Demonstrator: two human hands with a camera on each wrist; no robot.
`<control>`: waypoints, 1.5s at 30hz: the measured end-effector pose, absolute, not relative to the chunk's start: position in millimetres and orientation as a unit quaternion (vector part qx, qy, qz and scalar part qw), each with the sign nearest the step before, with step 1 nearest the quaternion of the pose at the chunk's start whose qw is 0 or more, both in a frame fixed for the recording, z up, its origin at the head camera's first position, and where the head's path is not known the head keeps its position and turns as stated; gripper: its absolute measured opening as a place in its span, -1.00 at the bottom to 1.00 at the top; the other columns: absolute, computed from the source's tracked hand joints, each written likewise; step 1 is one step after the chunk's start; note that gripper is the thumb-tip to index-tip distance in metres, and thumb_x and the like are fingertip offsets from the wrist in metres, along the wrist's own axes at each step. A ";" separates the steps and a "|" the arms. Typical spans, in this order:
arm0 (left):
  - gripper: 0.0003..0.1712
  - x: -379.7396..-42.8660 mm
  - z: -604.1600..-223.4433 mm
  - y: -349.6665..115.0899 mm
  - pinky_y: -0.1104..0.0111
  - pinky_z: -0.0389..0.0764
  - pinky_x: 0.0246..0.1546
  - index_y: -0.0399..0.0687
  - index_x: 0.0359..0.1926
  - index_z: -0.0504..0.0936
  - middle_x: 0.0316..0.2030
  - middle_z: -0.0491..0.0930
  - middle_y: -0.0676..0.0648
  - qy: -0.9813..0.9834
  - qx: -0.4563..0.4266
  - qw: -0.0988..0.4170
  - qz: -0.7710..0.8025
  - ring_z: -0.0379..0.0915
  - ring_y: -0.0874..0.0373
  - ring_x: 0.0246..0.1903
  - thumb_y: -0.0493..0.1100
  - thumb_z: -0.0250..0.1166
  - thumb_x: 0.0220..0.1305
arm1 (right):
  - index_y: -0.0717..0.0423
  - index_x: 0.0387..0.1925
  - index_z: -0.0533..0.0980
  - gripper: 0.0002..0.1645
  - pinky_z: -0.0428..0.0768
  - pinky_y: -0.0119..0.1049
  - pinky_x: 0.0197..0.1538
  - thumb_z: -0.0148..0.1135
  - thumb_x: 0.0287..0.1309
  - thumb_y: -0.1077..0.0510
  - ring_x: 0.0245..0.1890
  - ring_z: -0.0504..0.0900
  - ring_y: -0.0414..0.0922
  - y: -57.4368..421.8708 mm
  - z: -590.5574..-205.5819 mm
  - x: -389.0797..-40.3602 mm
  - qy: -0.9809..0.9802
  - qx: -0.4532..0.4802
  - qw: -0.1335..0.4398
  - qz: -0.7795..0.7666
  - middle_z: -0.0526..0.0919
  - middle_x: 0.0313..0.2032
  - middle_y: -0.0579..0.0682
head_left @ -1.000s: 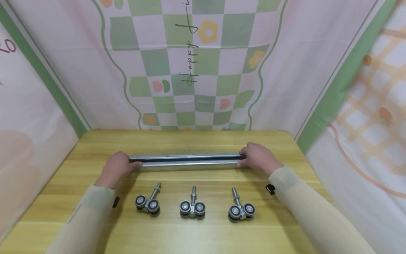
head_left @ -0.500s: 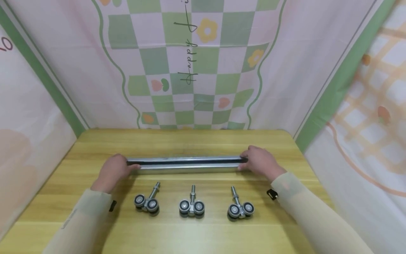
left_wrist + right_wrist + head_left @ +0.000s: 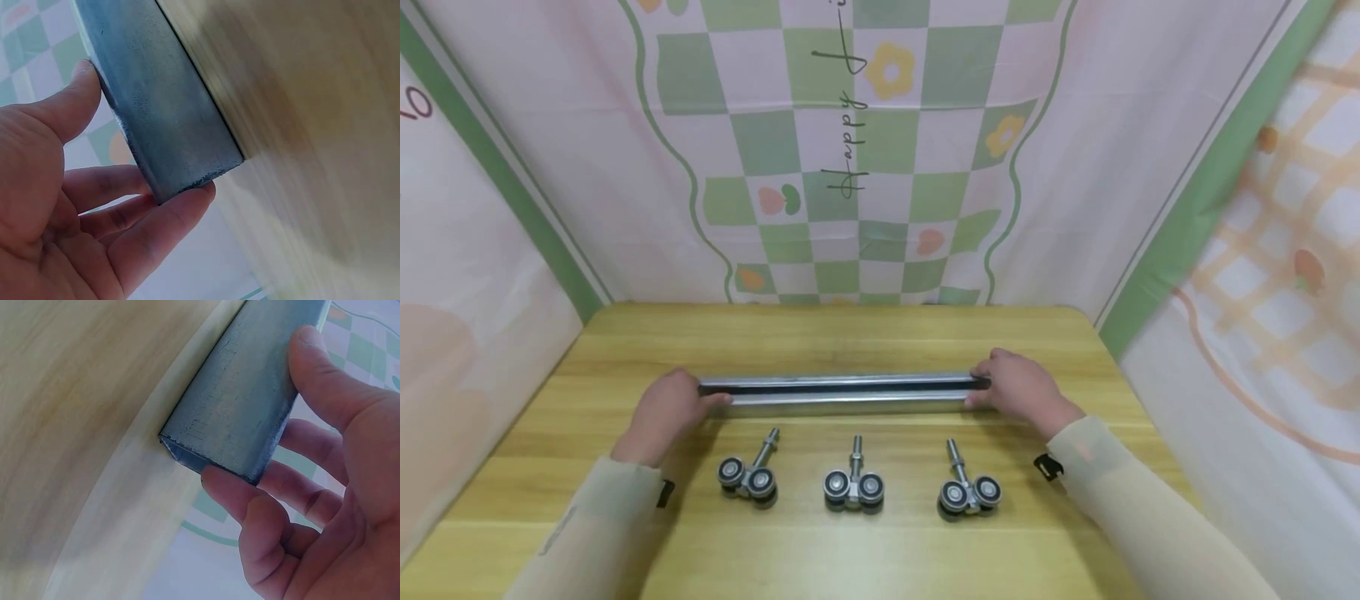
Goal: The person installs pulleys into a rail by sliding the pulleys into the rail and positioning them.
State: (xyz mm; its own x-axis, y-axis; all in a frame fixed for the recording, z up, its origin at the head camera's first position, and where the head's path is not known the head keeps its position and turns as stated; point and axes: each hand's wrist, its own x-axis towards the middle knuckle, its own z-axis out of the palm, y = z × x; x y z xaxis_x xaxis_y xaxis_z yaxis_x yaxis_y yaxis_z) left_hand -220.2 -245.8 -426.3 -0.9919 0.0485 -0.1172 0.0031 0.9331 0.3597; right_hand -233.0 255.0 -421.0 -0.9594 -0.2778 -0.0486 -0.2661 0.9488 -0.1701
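Observation:
A metal channel rail (image 3: pixel 850 403) lies crosswise near the middle of the table, its long dark slot facing up. My left hand (image 3: pixel 664 414) holds the left end. In the left wrist view the thumb lies along one edge of the rail (image 3: pixel 156 106), and a fingertip touches the cut end. At the opposite end, my right hand (image 3: pixel 1024 390) grips the rail between thumb and fingers. The right wrist view shows one finger at the open end of the rail (image 3: pixel 231 406). Nearer to me stand a left roller trolley (image 3: pixel 747 479), a middle trolley (image 3: pixel 853 488) and a right trolley (image 3: pixel 970 495).
The wood-grain table (image 3: pixel 880 554) has rounded far corners. Behind it hangs a checked green and white cloth (image 3: pixel 891 142). More printed cloth covers the left side (image 3: pixel 482 250) and the right side (image 3: pixel 1262 275). Each trolley has a threaded bolt pointing away from me.
Both hands have drawn the rail slightly toward me, closer to the trolleys. Their hold stays at the two ends. The trolleys have not moved on the table.

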 end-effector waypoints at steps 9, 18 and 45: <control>-0.42 -217.7 -426.2 -246.3 0.25 0.44 -0.58 -0.11 -0.63 0.46 -0.62 0.45 -0.07 0.982 0.018 0.059 0.181 0.33 0.09 -0.63 0.23 0.34 0.27 | 0.17 0.12 0.62 -0.21 0.58 -0.06 -0.26 0.51 -0.03 -0.25 -0.32 0.55 -0.07 256.7 -423.6 -231.3 0.985 -0.146 0.023 -0.086 0.58 -0.18 0.02; -0.41 -213.0 -422.7 -244.0 0.25 0.43 -0.59 -0.10 -0.65 0.45 -0.64 0.45 -0.05 0.982 0.017 0.057 0.180 0.32 0.09 -0.64 0.22 0.33 0.27 | 0.14 0.12 0.62 -0.21 0.57 -0.06 -0.26 0.49 -0.03 -0.28 -0.30 0.54 -0.06 257.6 -425.5 -230.2 0.987 -0.138 0.025 -0.079 0.57 -0.15 0.04; -0.07 -230.7 -435.7 -274.6 -0.31 0.20 0.20 -0.35 0.43 0.23 0.32 0.26 -0.49 0.942 0.037 0.091 0.321 0.18 -0.48 0.25 0.12 0.37 0.27 | 0.25 0.23 0.52 -0.29 0.56 0.08 -0.02 0.38 0.21 -0.12 -0.12 0.58 0.08 256.1 -419.7 -214.7 0.983 -0.152 0.037 -0.102 0.56 -0.03 0.18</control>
State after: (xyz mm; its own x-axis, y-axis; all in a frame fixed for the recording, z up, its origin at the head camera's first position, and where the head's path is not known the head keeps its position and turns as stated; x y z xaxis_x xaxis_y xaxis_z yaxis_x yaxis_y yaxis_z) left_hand -230.7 -274.6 -435.7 -0.9807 0.1281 -0.1480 0.0111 0.7912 0.6114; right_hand -214.7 256.1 -419.7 -0.9513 -0.3054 -0.0412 -0.2905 0.9334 -0.2108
